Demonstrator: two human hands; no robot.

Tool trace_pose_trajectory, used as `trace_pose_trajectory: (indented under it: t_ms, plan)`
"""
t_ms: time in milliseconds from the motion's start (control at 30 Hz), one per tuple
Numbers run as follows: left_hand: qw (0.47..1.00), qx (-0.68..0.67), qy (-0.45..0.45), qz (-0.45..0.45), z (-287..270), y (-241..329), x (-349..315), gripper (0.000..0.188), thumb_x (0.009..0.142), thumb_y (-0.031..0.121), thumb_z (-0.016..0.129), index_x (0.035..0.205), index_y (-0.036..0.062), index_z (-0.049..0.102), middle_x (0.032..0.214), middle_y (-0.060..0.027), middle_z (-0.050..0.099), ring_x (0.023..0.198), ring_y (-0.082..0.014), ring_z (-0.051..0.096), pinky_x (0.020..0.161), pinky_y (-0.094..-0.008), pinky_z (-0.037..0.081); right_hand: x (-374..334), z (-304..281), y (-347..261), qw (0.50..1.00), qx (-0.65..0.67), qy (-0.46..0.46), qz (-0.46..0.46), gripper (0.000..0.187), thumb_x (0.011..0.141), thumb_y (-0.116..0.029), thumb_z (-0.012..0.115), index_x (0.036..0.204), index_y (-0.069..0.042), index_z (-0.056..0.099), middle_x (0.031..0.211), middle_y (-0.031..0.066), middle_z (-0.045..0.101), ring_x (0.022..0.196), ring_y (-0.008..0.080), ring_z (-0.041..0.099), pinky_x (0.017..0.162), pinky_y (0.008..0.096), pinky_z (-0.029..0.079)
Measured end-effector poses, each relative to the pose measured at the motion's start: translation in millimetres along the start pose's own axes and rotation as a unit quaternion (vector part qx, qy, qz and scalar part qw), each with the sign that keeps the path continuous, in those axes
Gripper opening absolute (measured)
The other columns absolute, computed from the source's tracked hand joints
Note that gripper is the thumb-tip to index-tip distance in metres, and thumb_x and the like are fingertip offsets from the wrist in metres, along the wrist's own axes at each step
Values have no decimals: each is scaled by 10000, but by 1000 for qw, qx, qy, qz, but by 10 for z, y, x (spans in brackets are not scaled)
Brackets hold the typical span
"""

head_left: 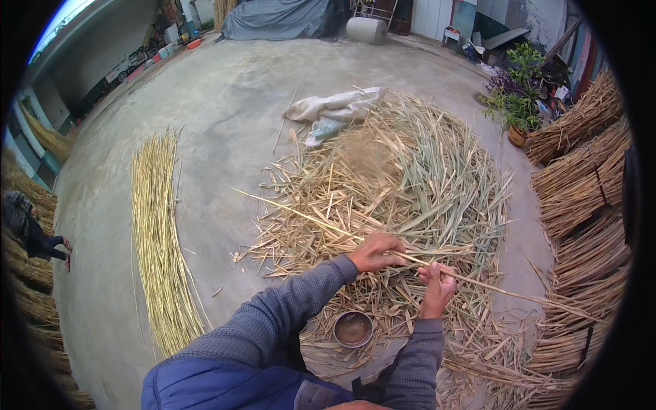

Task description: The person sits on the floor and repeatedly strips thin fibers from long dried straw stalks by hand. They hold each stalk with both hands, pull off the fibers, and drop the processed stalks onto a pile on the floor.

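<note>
A long thin dry stalk (307, 217) lies slantwise across my front, its left part yellow and smooth, its right part browner. My left hand (377, 252) is closed around its middle. A short way to the right, my right hand (437, 285) pinches the same stalk, and its far end reaches toward the bundles at the right. Beneath both hands spreads a wide heap of dry leaf husks (444, 171), tan and grey-green. Close to my body, below the hands, stands a small round bowl (353, 313); what lies in it is unclear.
Yellow stripped stalks (160, 253) lie in a long row on the concrete floor (225, 116) at left. Bundles of unstripped stalks (574, 184) line the right side. A white sack (335, 108) lies beyond the heap. A potted plant (518, 137) stands far right; a person (34, 229) is at the left edge.
</note>
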State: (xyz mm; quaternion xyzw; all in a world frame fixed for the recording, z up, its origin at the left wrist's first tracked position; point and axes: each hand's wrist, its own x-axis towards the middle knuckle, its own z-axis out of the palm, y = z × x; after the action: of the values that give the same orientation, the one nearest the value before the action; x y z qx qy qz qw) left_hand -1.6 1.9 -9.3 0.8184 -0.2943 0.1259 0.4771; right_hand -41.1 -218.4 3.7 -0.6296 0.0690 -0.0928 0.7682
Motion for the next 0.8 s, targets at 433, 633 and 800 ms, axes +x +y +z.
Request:
trace_pose_trajectory:
  t_ms: [433, 633, 800]
  plan:
    - [970, 193, -98, -111, -258, -86, 86, 236, 788, 290, 808, 843, 96, 685, 845, -42, 704, 789, -250, 617, 820, -400, 411, 42, -520, -263, 999, 37, 12, 34, 323, 961, -265, 686, 1077, 15, 574, 923, 135, 694, 802, 202, 722, 702, 271, 588]
    - [996, 68, -19, 46, 325, 287, 186, 179, 811, 244, 784, 913, 108, 727, 813, -25, 681, 762, -207, 604, 759, -357, 404, -106, -235, -130, 993, 41, -89, 66, 324, 964, -262, 681, 1095, 17, 582, 960, 144, 710, 823, 181, 717, 726, 264, 578]
    - [996, 75, -43, -2, 269, 269, 225, 147, 809, 225, 786, 883, 111, 730, 770, -25, 668, 732, -210, 601, 746, -352, 411, -89, -320, -225, 1000, -3, -18, 11, 258, 966, -218, 678, 1069, 16, 643, 933, 108, 715, 810, 156, 709, 725, 248, 565]
